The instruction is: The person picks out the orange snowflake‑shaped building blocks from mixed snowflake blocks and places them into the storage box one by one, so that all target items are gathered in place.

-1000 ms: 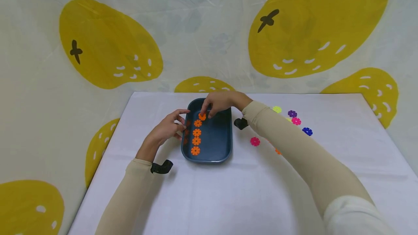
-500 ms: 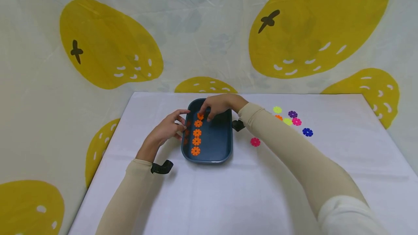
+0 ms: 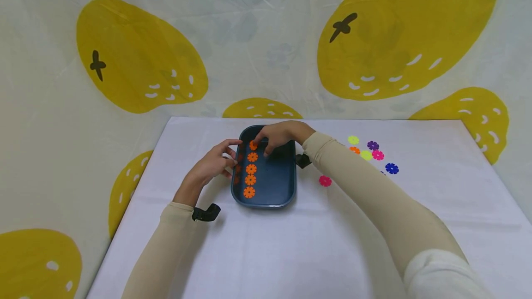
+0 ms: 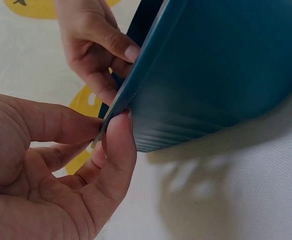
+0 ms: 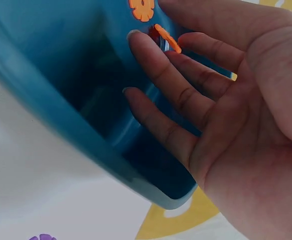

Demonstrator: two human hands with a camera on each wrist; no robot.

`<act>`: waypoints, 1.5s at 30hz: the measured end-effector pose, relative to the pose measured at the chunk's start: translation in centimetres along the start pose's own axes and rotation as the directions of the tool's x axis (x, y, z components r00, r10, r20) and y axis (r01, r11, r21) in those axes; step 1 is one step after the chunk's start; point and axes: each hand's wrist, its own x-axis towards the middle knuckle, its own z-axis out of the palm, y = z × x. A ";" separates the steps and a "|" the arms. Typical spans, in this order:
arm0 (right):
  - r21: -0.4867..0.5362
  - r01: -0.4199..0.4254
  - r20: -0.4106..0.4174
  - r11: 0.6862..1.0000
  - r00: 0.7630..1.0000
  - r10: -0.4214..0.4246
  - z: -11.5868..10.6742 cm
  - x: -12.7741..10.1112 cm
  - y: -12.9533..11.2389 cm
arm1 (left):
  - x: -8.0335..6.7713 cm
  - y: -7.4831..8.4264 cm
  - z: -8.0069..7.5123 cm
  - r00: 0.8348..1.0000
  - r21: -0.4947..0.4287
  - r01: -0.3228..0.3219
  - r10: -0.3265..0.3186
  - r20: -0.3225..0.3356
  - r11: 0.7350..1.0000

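A row of several orange flower-shaped discs (image 3: pixel 251 169) lies along the left side of a dark blue tray (image 3: pixel 274 206). My left hand (image 3: pixel 211 163) pinches the tray's left rim between thumb and fingers, as the left wrist view shows. My right hand (image 3: pixel 279 134) reaches into the far end of the tray. One of its fingertips touches the farthest orange disc (image 3: pixel 253 145), while the thumb stays apart from it. That disc (image 5: pixel 167 38) appears tilted, nearly edge-on, in the right wrist view. The other right fingers are spread loosely.
Right of the tray, on the white-covered table (image 3: pixel 266 253), lie loose discs: yellow (image 3: pixel 353 140), purple (image 3: pixel 373 145), pink (image 3: pixel 377 155), blue (image 3: pixel 392 168), orange (image 3: pixel 354 150) and a nearer pink one (image 3: pixel 325 181). The right forearm hides part of that area. A fruit-patterned cloth hangs behind.
My right hand has shifted slightly left, moving the farthest orange disc a little left and away toward the row's end. The thumb has drawn apart from it. My left hand stays at the rim.
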 end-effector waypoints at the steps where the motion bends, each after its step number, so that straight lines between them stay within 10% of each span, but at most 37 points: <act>1: 0.000 -0.001 0.002 1.000 1.000 0.001 0.0 0.0 0.0 | 0.0 0.0 0.0 1.000 0.001 -0.001 0.001 0.000 1.000; 45: 0.189 0.154 -0.102 0.970 0.985 -0.137 -0.7 -8.8 1.9 | -0.2 0.2 0.3 1.000 0.018 -0.002 0.002 -0.017 1.000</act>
